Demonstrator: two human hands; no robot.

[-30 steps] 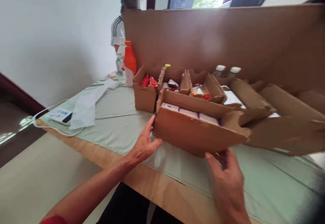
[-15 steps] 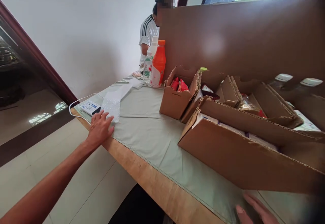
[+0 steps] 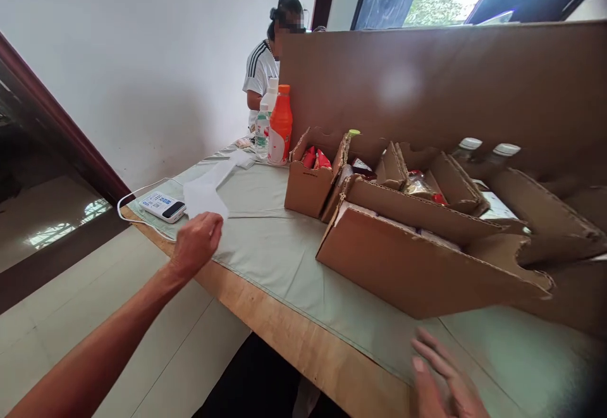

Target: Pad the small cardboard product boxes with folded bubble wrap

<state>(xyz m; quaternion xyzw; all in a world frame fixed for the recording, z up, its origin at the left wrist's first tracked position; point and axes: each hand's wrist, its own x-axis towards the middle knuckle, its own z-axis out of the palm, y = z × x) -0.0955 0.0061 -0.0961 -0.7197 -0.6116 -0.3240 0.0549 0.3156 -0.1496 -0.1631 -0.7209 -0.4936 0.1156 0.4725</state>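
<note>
My left hand (image 3: pixel 198 241) is closed at the near end of a strip of bubble wrap (image 3: pixel 203 195), its fingers curled in on the wrap's edge. The strip runs away across the cloth toward the bottles. Just left of the hand lies a white power bank (image 3: pixel 164 207) with a dark display end and a white cable (image 3: pixel 124 206). My right hand (image 3: pixel 446 380), slightly blurred, hovers low at the table's near side. Its fingers are apart with nothing in them. The long open cardboard box (image 3: pixel 398 263) is the nearest thing to it.
Several cardboard bins (image 3: pixel 308 190) with packets stand at the right, before a tall cardboard panel (image 3: pixel 427 83). An orange bottle (image 3: pixel 281 127) and a clear bottle (image 3: pixel 262 133) stand behind. A person (image 3: pixel 258 70) is at the far end. The wooden table edge (image 3: pixel 265 317) runs diagonally.
My left hand's spread fingers have closed at the bubble wrap, uncovering the power bank's dark end. My right hand has come further into view. The whole view has shifted.
</note>
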